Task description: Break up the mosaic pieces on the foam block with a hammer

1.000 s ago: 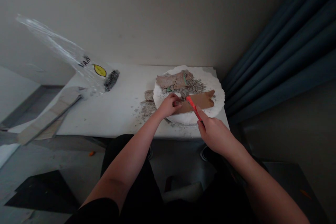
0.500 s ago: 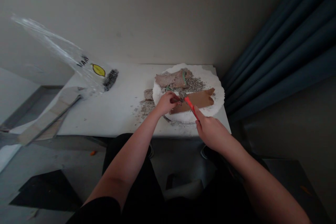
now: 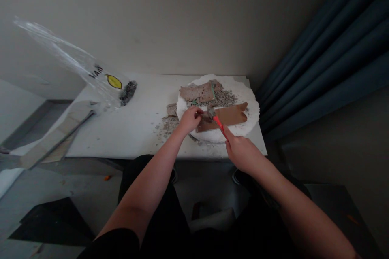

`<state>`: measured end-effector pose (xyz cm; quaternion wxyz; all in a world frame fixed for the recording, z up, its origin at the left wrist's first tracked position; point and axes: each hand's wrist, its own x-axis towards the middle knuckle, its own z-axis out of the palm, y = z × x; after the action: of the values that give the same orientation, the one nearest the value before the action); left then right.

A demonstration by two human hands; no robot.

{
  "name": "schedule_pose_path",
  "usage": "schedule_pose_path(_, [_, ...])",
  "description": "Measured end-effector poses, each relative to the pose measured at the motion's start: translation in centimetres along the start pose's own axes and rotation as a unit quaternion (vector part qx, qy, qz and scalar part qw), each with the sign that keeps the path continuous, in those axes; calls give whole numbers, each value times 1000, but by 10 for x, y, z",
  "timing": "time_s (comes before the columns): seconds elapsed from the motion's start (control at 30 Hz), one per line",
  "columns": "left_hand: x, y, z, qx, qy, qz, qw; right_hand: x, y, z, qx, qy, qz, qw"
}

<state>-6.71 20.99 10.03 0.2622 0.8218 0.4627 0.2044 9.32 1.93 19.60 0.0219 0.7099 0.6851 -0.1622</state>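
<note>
My right hand (image 3: 241, 149) is wrapped round the red handle of a hammer (image 3: 219, 124). The hammer's grey head is down over a strip of brown cardboard (image 3: 231, 115). My left hand (image 3: 189, 119) is closed in a pinch at the strip's left part, close to the hammer head; what its fingertips hold is too small to make out. Under the cardboard lies a white, rough-edged round slab (image 3: 253, 107). Behind my left hand, a cracked brownish slab piece (image 3: 198, 92) with a green edge rests beside crumbled grey rubble (image 3: 227, 98).
More grey crumbs (image 3: 170, 127) litter the white table (image 3: 139, 129) left of the slab. A clear plastic bag (image 3: 114, 81) with a yellow print and a long cardboard piece (image 3: 54, 139) are at the left. A dark curtain (image 3: 328, 56) hangs at the right.
The hammer and my right hand have shifted slightly left. My left hand has drawn a little left, and its fingertips sit further from the hammer head.
</note>
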Motion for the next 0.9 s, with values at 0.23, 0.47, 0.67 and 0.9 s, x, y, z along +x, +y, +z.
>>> schedule_pose_path(0.23, [2, -7, 2, 27, -20, -19, 999, -7, 2, -8, 13, 42, -4, 999])
schedule_pose_path(0.47, [2, -3, 0, 33, -26, -2, 999, 0, 0, 2, 2, -8, 5, 1000])
schedule_pose_path(0.67, [-5, 4, -10, 81, -41, 22, 996, 9, 18, -7, 11, 58, 39, 998])
schedule_pose_path(0.9, [-16, 11, -23, 201, -61, 21, 977, 49, 51, 4, -14, 122, 121, 985])
